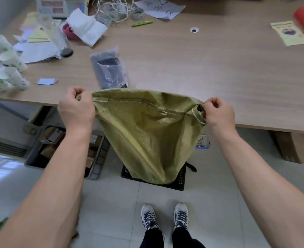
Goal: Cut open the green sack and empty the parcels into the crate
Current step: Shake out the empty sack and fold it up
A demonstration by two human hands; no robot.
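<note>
Clutter on the far left of the table [219, 72]: paper cups [11, 68], loose papers, a fallen clear bottle [58, 38]. None of it bears on the job.

Below the table edge, left of centre, a grey bin [97, 158] on the floor holds brown boxed parcels.

Left hand [76, 108] clenched on one corner of the green sack [147, 133], knuckles up, fabric bunched inside the fist. On the table just behind the sack lies a grey plastic-wrapped parcel [110, 70], flat and apart from the sack.

The sack hangs by its stitched seam end, stretched level between the two fists, so what must be the opened mouth points down. It looks limp and slack, with no bulges showing; judged nearly or fully emptied. Holding both corners high and wide keeps the cloth taut so anything left slides out instead of catching in a fold.

Directly under the sack's lower end sits the black slatted crate [180, 178] on the tiled floor; the sack's bottom drapes into or onto it, hiding whatever is inside. Cannot tell what it holds.

Right hand [217, 111] closed on the opposite corner, fingers curled around a folded tab of fabric.

Far right: a yellow leaflet [290, 33] and a blurred red thing at the frame edge.
</note>
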